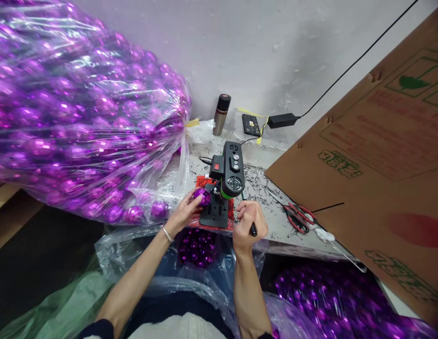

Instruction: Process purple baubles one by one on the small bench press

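My left hand (184, 213) pinches a shiny purple faceted ball (203, 196) under the front end of a small black bench drill press (233, 162). The fingers hold the ball from the left, just over the slotted black base plate (214, 213). Whether the drill bit touches the ball is hidden. On the right of the machine, my right hand (251, 220) is wrapped in a fist round the black lever handle (253, 230), whose end sticks out below the fingers. Red material (203, 181) lies beneath the base.
A bulging clear bag of purple balls (81, 113) fills the left. Scissors (298, 217) lie to the right, by a large cardboard box (367, 155). Behind the machine are a flask (222, 114), a phone (250, 125) and a power adapter (282, 120). More purple balls (197, 247) sit below the table edge.
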The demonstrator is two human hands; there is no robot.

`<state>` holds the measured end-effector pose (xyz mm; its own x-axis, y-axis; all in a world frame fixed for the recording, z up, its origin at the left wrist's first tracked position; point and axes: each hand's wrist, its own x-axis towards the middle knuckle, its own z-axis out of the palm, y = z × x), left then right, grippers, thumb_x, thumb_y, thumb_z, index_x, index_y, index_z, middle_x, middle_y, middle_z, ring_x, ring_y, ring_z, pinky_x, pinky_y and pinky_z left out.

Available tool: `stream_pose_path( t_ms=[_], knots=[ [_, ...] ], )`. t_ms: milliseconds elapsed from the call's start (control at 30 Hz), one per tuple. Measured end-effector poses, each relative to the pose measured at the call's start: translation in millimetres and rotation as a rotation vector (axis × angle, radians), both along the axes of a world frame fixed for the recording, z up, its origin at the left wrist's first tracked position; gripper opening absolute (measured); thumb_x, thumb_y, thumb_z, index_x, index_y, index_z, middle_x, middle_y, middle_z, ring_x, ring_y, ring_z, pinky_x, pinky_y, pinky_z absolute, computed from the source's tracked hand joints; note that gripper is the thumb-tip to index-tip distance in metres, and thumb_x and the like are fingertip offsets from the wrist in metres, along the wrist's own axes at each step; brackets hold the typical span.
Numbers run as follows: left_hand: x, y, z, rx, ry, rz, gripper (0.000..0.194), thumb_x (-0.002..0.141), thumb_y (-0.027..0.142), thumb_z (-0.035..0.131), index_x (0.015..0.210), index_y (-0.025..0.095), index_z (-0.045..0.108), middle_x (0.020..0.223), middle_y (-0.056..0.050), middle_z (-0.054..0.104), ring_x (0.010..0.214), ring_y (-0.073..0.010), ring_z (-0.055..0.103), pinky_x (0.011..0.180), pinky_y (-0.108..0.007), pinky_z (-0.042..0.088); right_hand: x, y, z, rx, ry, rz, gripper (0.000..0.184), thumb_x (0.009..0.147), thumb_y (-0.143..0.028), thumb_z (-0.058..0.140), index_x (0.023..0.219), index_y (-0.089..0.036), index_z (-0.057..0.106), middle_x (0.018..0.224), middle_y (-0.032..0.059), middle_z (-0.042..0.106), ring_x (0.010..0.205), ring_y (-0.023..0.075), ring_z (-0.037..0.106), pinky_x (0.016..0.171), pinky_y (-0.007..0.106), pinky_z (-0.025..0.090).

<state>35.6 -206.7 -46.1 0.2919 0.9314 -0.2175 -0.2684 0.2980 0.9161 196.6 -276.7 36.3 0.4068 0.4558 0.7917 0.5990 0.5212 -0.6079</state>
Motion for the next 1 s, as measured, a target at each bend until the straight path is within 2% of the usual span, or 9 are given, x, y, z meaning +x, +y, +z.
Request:
stream_pose_path(
  t_ms=[100,200,333,433,500,733,867,1000],
  knots=[
    [18,-6,-16.3,0.131,0.180,-0.018,0.069,0.085,0.051,0.082,0.145,0.021,0.063,0.138,-0.012,0.074,0.127,-0.0288,0.071,0.111,-0.044,0.056,0,-1,-2.5,0.007,-0.026,0.003,0.038,0.106,-0.016,0.046,0.069,-0.023,0.051,0.065,-0.0038,0.056,0.064,0.0116,0.060,0.062,0.028,0.044],
    [27,-9,-28.5,0.273,0.403,0.013,0.066,0.086,0.047,0.082,0.143,0.019,0.063,0.136,-0.014,0.075,0.125,-0.0315,0.072,0.113,-0.049,0.055,1,-3,-5.1,0.004,-0.058,0.000,0.037,0.106,-0.015,0.045,0.070,-0.023,0.051,0.066,-0.0038,0.057,0.064,0.0112,0.060,0.062,0.027,0.045],
    [29,-11,-35.2,0.568,0.669,0.065,0.058,0.088,0.044,0.082,0.139,0.021,0.065,0.133,-0.013,0.075,0.126,-0.0324,0.071,0.111,-0.050,0.055,2,-5,-7.3,0.001,-0.091,-0.012,0.036,0.106,-0.016,0.044,0.071,-0.023,0.051,0.065,-0.0033,0.057,0.064,0.0121,0.060,0.062,0.028,0.046],
    [34,-14,-37.8,0.755,0.770,0.069,0.055,0.090,0.042,0.081,0.138,0.022,0.064,0.131,-0.013,0.075,0.123,-0.0315,0.072,0.107,-0.048,0.057,3,-5,-8.2,-0.001,-0.101,-0.016,0.036,0.106,-0.016,0.044,0.071,-0.024,0.051,0.065,-0.0030,0.057,0.064,0.0127,0.060,0.061,0.028,0.045],
    [40,-16,-41.2,0.823,0.812,0.081,0.055,0.090,0.040,0.081,0.139,0.022,0.063,0.133,-0.014,0.073,0.124,-0.0324,0.070,0.107,-0.049,0.057,3,-5,-8.2,-0.003,-0.107,-0.019,0.036,0.105,-0.016,0.044,0.071,-0.024,0.052,0.066,-0.0030,0.057,0.063,0.0126,0.060,0.060,0.028,0.045],
    [47,-17,-57.7,0.822,0.764,0.098,0.058,0.091,0.041,0.080,0.143,0.024,0.061,0.140,-0.013,0.071,0.133,-0.0320,0.067,0.112,-0.050,0.055,2,-8,-11.8,-0.007,-0.128,-0.015,0.033,0.105,-0.014,0.043,0.074,-0.023,0.052,0.068,-0.0032,0.058,0.065,0.0119,0.060,0.061,0.027,0.045],
    [45,-16,-59.2,0.824,0.744,0.091,0.058,0.092,0.043,0.079,0.144,0.024,0.061,0.140,-0.013,0.071,0.133,-0.0323,0.067,0.113,-0.050,0.055,-1,-7,-29.2,0.006,-0.100,-0.023,0.033,0.106,-0.016,0.042,0.075,-0.023,0.052,0.071,-0.0026,0.060,0.067,0.0119,0.061,0.063,0.027,0.048],
    [46,-17,-56.2,0.787,0.735,0.084,0.058,0.091,0.043,0.080,0.143,0.025,0.062,0.140,-0.013,0.071,0.134,-0.0326,0.067,0.114,-0.051,0.054,-1,-2,-51.1,0.089,-0.112,-0.041,0.037,0.109,-0.022,0.038,0.074,-0.024,0.052,0.073,-0.0020,0.061,0.064,0.0123,0.059,0.064,0.029,0.050]
  ],
)
